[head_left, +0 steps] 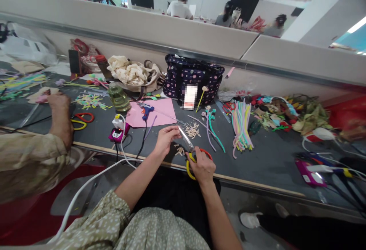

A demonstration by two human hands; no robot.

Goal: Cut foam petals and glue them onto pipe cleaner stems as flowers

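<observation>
Right hand (203, 165) grips scissors (186, 140), blades angled forward-left to left hand (166, 140), whose grip I can't make out tbh.

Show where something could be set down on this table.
Widest: bare tabletop between the pastel bundle and right power strip. Smaller: between the left scissors and left power strip. Crowded: around the left hand and right hand, beside pale cut pieces.

R hand (204, 166) holds scissors (186, 139), L hand (166, 140) nr tips (180, 128).

Grey tabletop (265, 166): pink sheet (166, 110), pastel stems (242, 122), tan scraps (193, 130).
</observation>
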